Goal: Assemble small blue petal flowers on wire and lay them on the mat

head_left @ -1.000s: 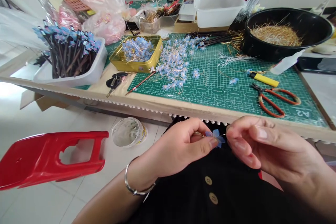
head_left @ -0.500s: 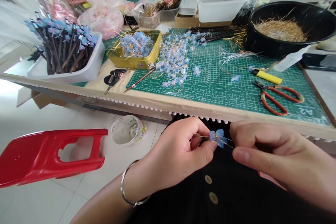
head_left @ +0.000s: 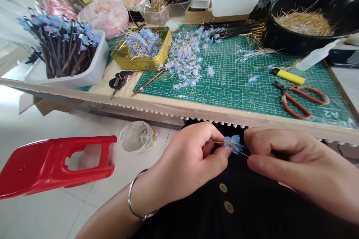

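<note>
A small blue artificial flower (head_left: pixel 233 144) with a gold centre is pinched between the thumb and fingers of my left hand (head_left: pixel 200 160). Thin gold wire (head_left: pixel 214 141) trails from it into the left palm. My right hand (head_left: pixel 286 157), also closed, grips a thin wire (head_left: pixel 243 152) that runs out from the flower's right side. Both hands are in front of my body, just below the table's front edge. More blue flowers (head_left: pixel 186 59) with gold wires lie piled on the green cutting mat (head_left: pixel 230 63), and others fill a gold tin (head_left: pixel 140 62).
Orange-handled pliers (head_left: pixel 297 99) and a yellow lighter (head_left: pixel 288 76) lie on the mat's right. Black scissors (head_left: pixel 120 80) rest left of a thin brown stick (head_left: pixel 148 83). A white tray (head_left: pixel 95 65) holds flowered stems. A black basin (head_left: pixel 283 39) holds gold wires. A red stool (head_left: pixel 42 166) stands on the floor.
The camera view has shifted slightly, so the table items sit a little differently. Both hands keep nearly the same pose around the flower and wire.
</note>
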Demonstrator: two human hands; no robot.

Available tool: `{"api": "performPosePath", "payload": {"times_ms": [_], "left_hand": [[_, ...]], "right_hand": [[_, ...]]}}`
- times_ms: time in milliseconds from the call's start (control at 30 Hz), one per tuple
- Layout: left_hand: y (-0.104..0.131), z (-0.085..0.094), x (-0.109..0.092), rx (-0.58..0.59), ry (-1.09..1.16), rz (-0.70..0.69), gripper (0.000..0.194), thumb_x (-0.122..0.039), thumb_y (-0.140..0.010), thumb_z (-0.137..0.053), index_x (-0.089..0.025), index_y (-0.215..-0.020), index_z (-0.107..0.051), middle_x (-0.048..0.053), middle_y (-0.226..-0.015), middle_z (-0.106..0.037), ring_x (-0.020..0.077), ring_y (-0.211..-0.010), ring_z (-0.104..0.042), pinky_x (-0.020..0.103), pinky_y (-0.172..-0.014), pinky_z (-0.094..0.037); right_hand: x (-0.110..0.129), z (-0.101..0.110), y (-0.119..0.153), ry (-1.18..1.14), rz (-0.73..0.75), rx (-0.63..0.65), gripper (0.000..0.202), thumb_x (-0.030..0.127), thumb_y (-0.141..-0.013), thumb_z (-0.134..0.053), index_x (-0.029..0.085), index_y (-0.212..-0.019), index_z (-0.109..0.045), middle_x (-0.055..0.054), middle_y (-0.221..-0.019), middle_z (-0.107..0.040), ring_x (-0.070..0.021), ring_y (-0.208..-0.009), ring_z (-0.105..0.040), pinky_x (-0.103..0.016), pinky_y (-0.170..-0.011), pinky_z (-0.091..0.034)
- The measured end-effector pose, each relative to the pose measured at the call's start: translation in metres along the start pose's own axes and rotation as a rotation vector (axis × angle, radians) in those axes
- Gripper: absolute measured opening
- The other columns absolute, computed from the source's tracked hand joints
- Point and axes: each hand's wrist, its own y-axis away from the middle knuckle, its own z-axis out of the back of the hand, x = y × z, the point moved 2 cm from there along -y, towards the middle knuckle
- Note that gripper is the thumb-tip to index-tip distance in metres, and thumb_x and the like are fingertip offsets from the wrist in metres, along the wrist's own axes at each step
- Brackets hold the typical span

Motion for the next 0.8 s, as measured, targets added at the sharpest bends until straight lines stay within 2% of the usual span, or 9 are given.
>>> {"api": "performPosePath", "payload": {"times_ms": [167,367,533,600,633,700,733,800], "left_hand": [[0.000,0.000,-0.001,-0.014,-0.041,-0.023,0.011,-0.018,-0.087,-0.065,-0.017,-0.078,-0.058,-0.011,-0.059,-0.039,0.0044,-0.052,-0.037,0.019,-0.052,-0.033],[0.002,-0.002,-0.007,-0.075,-0.221,-0.117,0.009,-0.012,-0.085,-0.063,-0.015,-0.077,-0.060,-0.009,-0.062,-0.043,0.0051,-0.055,-0.042,0.021,-0.056,-0.034],[0.004,-0.006,-0.008,-0.080,-0.267,-0.145,0.009,-0.011,-0.085,-0.061,-0.014,-0.076,-0.059,-0.008,-0.063,-0.044,0.0057,-0.056,-0.041,0.023,-0.054,-0.032],[0.003,-0.005,-0.006,-0.073,-0.177,-0.089,0.009,-0.013,-0.085,-0.063,-0.015,-0.077,-0.059,-0.008,-0.062,-0.043,0.0060,-0.055,-0.040,0.023,-0.053,-0.031],[0.002,-0.005,-0.004,-0.055,-0.091,-0.040,0.009,-0.015,-0.086,-0.063,-0.016,-0.079,-0.059,-0.008,-0.061,-0.042,0.0061,-0.054,-0.039,0.022,-0.052,-0.030],[0.000,-0.005,0.002,0.011,0.130,0.074,0.010,-0.023,-0.089,-0.064,-0.018,-0.083,-0.058,-0.009,-0.059,-0.040,0.0066,-0.053,-0.035,0.022,-0.049,-0.028],[0.000,-0.006,0.004,0.042,0.235,0.125,0.012,-0.027,-0.091,-0.063,-0.018,-0.085,-0.057,-0.009,-0.059,-0.039,0.0070,-0.053,-0.033,0.022,-0.048,-0.027],[0.000,-0.007,0.009,0.080,0.378,0.188,0.016,-0.034,-0.093,-0.062,-0.020,-0.089,-0.057,-0.009,-0.061,-0.040,0.0079,-0.055,-0.033,0.022,-0.048,-0.026]], "right_hand": [[-0.003,0.000,0.000,-0.008,-0.029,0.027,0.047,0.045,-0.087,-0.063,0.023,-0.055,-0.037,0.005,-0.053,-0.033,-0.0111,-0.048,-0.033,-0.024,-0.042,-0.027],[-0.001,-0.003,-0.008,-0.008,-0.060,0.020,0.053,0.056,-0.086,-0.062,0.022,-0.053,-0.039,0.005,-0.052,-0.034,-0.0105,-0.047,-0.034,-0.024,-0.041,-0.026],[0.000,-0.007,-0.010,0.104,0.006,-0.082,0.048,0.048,-0.084,-0.063,0.022,-0.051,-0.041,0.005,-0.050,-0.036,-0.0097,-0.047,-0.034,-0.022,-0.041,-0.027],[-0.001,-0.006,-0.009,0.113,0.073,-0.179,0.033,0.045,-0.081,-0.070,0.023,-0.062,-0.054,0.007,-0.051,-0.039,-0.0096,-0.047,-0.035,-0.022,-0.041,-0.029],[-0.001,-0.005,-0.008,0.091,0.106,-0.229,0.024,0.044,-0.082,-0.071,0.024,-0.074,-0.061,0.007,-0.053,-0.042,-0.0101,-0.047,-0.039,-0.022,-0.042,-0.034],[-0.002,-0.001,-0.007,0.009,0.142,-0.310,0.020,0.046,-0.088,-0.067,0.029,-0.099,-0.066,0.007,-0.059,-0.052,-0.0119,-0.050,-0.049,-0.023,-0.047,-0.043],[-0.003,0.000,-0.007,-0.024,0.139,-0.326,0.021,0.046,-0.093,-0.061,0.032,-0.107,-0.067,0.005,-0.065,-0.060,-0.0126,-0.055,-0.056,-0.023,-0.052,-0.048],[-0.006,0.002,-0.010,-0.020,0.126,-0.294,0.020,0.043,-0.095,-0.058,0.034,-0.107,-0.071,0.002,-0.083,-0.073,-0.0140,-0.071,-0.068,-0.023,-0.063,-0.054]]}}
